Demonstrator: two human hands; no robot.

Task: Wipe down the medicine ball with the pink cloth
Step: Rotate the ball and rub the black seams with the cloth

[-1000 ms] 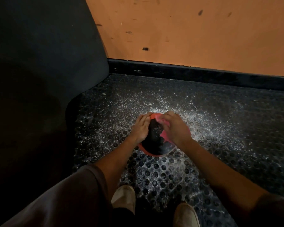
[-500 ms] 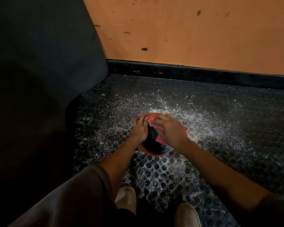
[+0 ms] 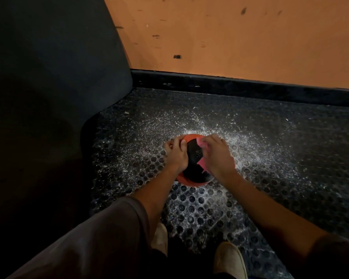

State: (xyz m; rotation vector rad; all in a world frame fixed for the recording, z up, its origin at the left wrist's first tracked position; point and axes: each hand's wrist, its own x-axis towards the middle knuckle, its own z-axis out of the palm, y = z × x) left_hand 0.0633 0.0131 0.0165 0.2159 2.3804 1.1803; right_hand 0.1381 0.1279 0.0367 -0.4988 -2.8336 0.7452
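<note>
Medicine ball [image 3: 194, 166]: rests on the studded floor mat [image 3: 290, 178]. It has a black face and a red-orange rim that shows at its far and near edges. It sits between the two hands and touches both.
Left hand [image 3: 176, 156]: on the ball's left side, with the fingers curled over the upper left edge and the thumb lying on the black face. It grips the ball.
Right hand [image 3: 216, 156]: on the ball's right side, with the fingers bunched around the pink cloth [image 3: 202, 162], pressing it onto the ball's upper right part.
Pink cloth: mostly hidden under the right hand. One fold shows at the fingertips near the ball's far edge, and a pointed corner sticks out from under the palm onto the black face.
White specks [image 3: 250, 137]: scattered over the mat all around the ball, thickest just beyond it and to its right.
Dark pad [image 3: 48, 97]: large and rounded, well to the left of the ball, its lower edge reaching the mat.
Orange wall [image 3: 230, 37]: scuffed, beyond the ball, with a black skirting strip [image 3: 230, 83] at its foot.
Shoes: a left shoe [image 3: 160, 238] and a right shoe [image 3: 230, 260], both light in colour, on the near side of the ball between the forearms.
Left sleeve [image 3: 89, 238]: dark and loose, near side and left of the ball.
In the way: the hands cover the ball's left and right flanks.
</note>
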